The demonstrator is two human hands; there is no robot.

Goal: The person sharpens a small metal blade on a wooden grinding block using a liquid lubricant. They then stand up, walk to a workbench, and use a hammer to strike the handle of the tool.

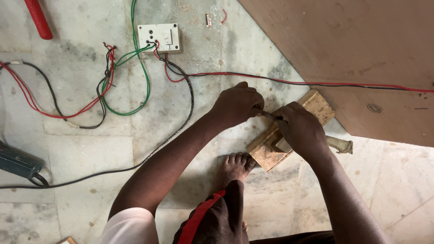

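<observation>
On the marble floor (81,149), at about four o'clock from the white switch box (159,38), lay a small wooden block (316,105), pinned at its near corner by a bare foot (233,166). The left hand (238,105) and right hand (302,129) were both clenched around a thin dark tool (269,116) over it. The block looked stiff, light and rough-grained, best gripped by its long edges.

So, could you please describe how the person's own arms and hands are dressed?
Both hands, the left hand and the right hand, are bare: no gloves, rings or watch visible. The forearms are uncovered too. A short, pale pink sleeve covers the left upper arm.
</observation>
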